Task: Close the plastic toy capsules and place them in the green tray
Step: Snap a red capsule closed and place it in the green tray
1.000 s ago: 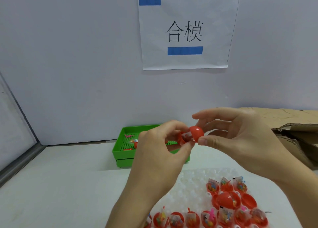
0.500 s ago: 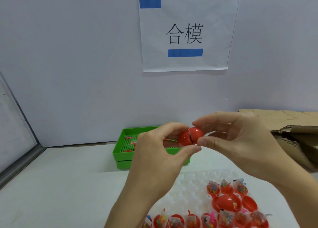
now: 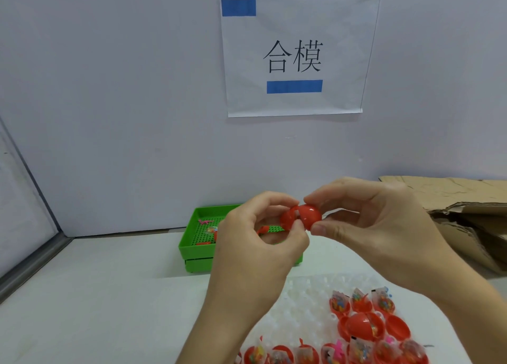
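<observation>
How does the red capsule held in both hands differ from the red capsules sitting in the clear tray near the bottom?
The held capsule is up in the air, pinched between the left hand and right hand; the tray capsules rest in the clear blister tray. The held capsule's halves are nearly together, while most tray capsules lie open with toy packets showing. Both are red plastic.

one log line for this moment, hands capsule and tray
left hand: pinches red capsule | right hand: pinches same capsule | capsule: halves nearly shut, held above green tray | step: closing, not yet placed
</observation>
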The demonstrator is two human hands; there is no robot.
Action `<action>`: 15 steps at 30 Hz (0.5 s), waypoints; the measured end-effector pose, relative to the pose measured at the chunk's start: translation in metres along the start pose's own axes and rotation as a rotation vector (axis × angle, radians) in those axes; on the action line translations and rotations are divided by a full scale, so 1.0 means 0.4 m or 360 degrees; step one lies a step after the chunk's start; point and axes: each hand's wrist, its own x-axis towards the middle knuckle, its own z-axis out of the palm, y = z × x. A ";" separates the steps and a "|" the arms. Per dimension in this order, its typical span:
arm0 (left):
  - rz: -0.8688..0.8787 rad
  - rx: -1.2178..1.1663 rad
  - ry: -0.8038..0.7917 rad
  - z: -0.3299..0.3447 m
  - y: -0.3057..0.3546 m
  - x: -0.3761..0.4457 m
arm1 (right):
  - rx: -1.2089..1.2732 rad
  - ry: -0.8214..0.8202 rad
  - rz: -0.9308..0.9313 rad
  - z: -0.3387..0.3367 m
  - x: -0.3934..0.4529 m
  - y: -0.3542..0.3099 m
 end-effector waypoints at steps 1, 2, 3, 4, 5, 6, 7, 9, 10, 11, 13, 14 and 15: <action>0.0007 0.0007 -0.0015 -0.001 0.002 -0.001 | -0.0016 0.0011 0.0007 0.000 0.001 0.001; 0.0015 0.0009 -0.0030 -0.002 0.004 -0.001 | -0.0024 0.0024 0.0012 -0.001 0.002 0.002; 0.0018 0.0005 -0.0046 -0.004 0.005 0.000 | -0.0021 0.0037 0.0014 -0.002 0.002 0.002; 0.0018 -0.0003 -0.0065 -0.007 0.006 0.001 | -0.0009 0.0048 0.0015 -0.003 0.002 0.001; 0.0017 -0.0014 -0.0088 -0.009 0.008 0.000 | 0.0006 0.0057 0.0015 -0.004 0.001 0.001; 0.0019 -0.0027 -0.0111 -0.011 0.009 0.000 | 0.0016 0.0065 0.0015 -0.004 0.002 0.001; 0.0023 -0.0039 -0.0126 -0.011 0.010 0.001 | 0.0023 0.0069 0.0019 -0.005 0.001 0.000; 0.0040 -0.0059 -0.0126 -0.011 0.011 0.003 | 0.0031 0.0062 0.0031 -0.006 0.001 0.000; 0.0050 -0.0074 -0.0116 -0.012 0.012 0.003 | 0.0031 0.0053 0.0035 -0.007 0.001 0.000; 0.0056 -0.0099 -0.0102 -0.012 0.012 0.004 | 0.0034 0.0042 0.0037 -0.007 0.000 -0.001; 0.0040 -0.0161 -0.0093 -0.015 0.012 0.004 | 0.0070 0.0013 0.0044 -0.008 0.000 -0.004; 0.0026 -0.0185 -0.0105 -0.017 0.013 0.004 | 0.0093 -0.0003 0.0048 -0.008 -0.001 -0.006; 0.0010 -0.0203 -0.0124 -0.018 0.014 0.003 | 0.0115 -0.0018 0.0052 -0.009 -0.001 -0.008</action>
